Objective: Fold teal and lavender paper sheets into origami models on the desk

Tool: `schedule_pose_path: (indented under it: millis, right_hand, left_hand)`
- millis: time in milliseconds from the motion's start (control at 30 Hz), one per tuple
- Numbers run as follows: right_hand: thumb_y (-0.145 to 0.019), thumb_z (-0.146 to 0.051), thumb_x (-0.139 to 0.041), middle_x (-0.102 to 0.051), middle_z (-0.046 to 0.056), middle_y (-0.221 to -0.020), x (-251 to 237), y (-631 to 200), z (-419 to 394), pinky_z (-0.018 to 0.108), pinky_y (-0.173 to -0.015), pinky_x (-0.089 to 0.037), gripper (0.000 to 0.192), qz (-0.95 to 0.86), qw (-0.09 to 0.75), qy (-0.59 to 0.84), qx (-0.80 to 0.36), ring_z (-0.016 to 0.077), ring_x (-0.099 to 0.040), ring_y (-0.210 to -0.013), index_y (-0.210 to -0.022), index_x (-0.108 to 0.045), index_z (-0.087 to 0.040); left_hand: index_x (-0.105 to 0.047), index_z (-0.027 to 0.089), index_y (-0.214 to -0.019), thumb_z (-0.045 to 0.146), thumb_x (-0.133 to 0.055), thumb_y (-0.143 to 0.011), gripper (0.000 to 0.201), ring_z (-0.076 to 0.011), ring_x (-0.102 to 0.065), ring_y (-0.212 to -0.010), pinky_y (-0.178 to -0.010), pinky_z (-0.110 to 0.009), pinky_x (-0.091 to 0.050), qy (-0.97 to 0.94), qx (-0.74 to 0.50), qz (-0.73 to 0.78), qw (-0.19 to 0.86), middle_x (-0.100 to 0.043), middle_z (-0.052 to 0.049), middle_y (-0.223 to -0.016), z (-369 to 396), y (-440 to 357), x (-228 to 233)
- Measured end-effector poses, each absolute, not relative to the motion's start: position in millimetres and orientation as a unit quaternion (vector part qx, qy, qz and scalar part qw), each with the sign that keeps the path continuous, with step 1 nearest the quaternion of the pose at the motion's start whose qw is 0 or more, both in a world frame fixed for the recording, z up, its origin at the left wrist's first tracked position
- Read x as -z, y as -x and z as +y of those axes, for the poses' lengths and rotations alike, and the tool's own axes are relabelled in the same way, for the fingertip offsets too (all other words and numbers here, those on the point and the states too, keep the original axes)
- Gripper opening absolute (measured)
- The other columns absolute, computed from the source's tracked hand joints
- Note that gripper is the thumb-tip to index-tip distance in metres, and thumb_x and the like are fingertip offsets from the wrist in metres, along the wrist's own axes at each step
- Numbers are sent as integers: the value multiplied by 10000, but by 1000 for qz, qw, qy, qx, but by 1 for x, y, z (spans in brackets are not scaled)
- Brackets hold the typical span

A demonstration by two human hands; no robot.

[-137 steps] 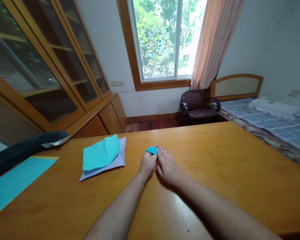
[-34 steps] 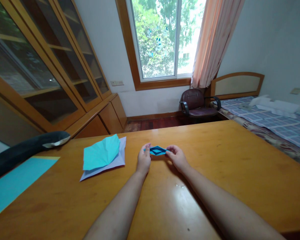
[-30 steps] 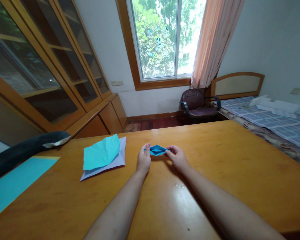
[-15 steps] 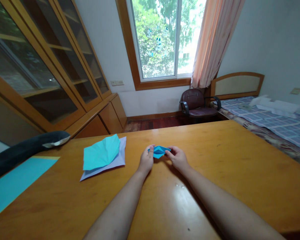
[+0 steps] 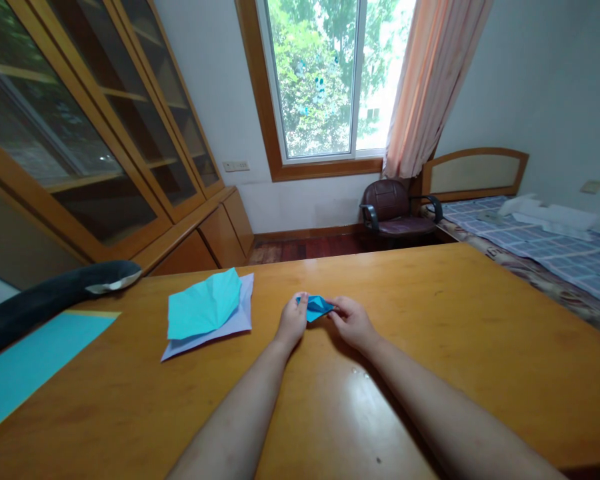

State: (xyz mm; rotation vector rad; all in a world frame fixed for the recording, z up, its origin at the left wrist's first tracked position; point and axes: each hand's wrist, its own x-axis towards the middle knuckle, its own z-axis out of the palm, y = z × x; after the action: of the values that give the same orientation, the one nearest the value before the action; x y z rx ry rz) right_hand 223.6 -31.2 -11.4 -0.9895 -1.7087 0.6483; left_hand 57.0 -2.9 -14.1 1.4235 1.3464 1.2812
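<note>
Between my hands is a small piece of folded blue origami paper [image 5: 317, 307], held just above the table, with raised creased flaps on its upper side. My left hand [image 5: 295, 320] grips its left end, the thumb lying on top and the fingers hidden beneath. At the opposite end my right hand [image 5: 351, 321] pinches the right corner between thumb and fingers. A creased turquoise sheet [image 5: 205, 303] rests to the left of my hands on top of a lilac sheet [image 5: 240, 323].
The wooden table [image 5: 430, 333] spreads out under my arms. At far left lie a blue sheet with a yellow edge [image 5: 40, 363] and a dark curved object [image 5: 55, 290]. Past the table stand a maroon armchair [image 5: 393, 207], a glass-fronted cabinet [image 5: 145, 133] and a bed [image 5: 545, 227].
My right hand has shifted slightly left and inward on the paper's right corner. The paper looks narrower and its flaps sit differently. My left hand keeps its hold.
</note>
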Motion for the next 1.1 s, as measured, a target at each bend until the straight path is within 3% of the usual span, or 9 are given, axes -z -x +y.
schedule_pose_path:
  millis: [267, 533, 667, 833, 933, 1000, 1100]
  right_hand:
    - [-805, -121, -526, -619, 41, -829, 7, -225, -36, 276, -702, -481, 274, -765, 458, 396, -219, 154, -572, -752, -1005, -683, -223]
    - [-819, -134, -520, -616, 43, -829, 8, -225, -37, 261, -711, -476, 290, -775, 447, 391, -213, 148, -575, -757, -1044, -682, -222]
    - [-817, -132, -519, -612, 40, -819, 7, -225, -38, 257, -684, -470, 288, -778, 441, 394, -212, 144, -564, -724, -1028, -687, -232]
    - [-816, -112, -486, -602, 37, -789, 5, -226, -38, 262, -674, -461, 290, -776, 441, 402, -205, 148, -558, -716, -978, -692, -236]
    - [-843, -148, -471, -608, 44, -793, 4, -226, -39, 267, -676, -459, 249, -777, 436, 407, -200, 153, -563, -730, -911, -696, -232]
    - [-853, -169, -472, -609, 44, -780, 3, -226, -39, 266, -671, -455, 231, -781, 431, 409, -193, 155, -563, -724, -886, -693, -229]
    - [-853, -172, -479, -623, 44, -773, 2, -225, -40, 265, -675, -446, 216, -785, 427, 414, -176, 159, -569, -722, -888, -685, -225]
  left_hand:
    - [-614, 182, -778, 546, -400, -875, 433, -166, -552, -668, -645, -262, -429, -646, -446, 511, 351, -608, -24, -698, -6, -56, 10]
    - [-562, 195, -710, 552, -379, -878, 436, -149, -498, -601, -583, -250, -392, -674, -407, 496, 368, -554, -3, -645, -7, -56, 7]
    - [-576, 198, -712, 555, -383, -874, 437, -155, -500, -620, -618, -260, -401, -682, -400, 482, 379, -562, -6, -655, -9, -55, 4]
    - [-612, 182, -917, 579, -415, -847, 449, -180, -572, -794, -763, -284, -437, -615, -465, 486, 412, -636, -39, -851, -7, -51, 4]
    - [-612, 169, -897, 630, -423, -817, 505, -186, -582, -793, -773, -296, -452, -562, -495, 497, 438, -640, -44, -835, -4, -48, 6]
    - [-609, 165, -868, 647, -437, -806, 515, -180, -580, -767, -749, -293, -461, -555, -506, 492, 441, -632, -40, -806, -3, -47, 6]
    - [-583, 167, -925, 663, -431, -809, 532, -145, -543, -608, -581, -260, -455, -544, -503, 483, 467, -570, -1, -674, -4, -48, 6]
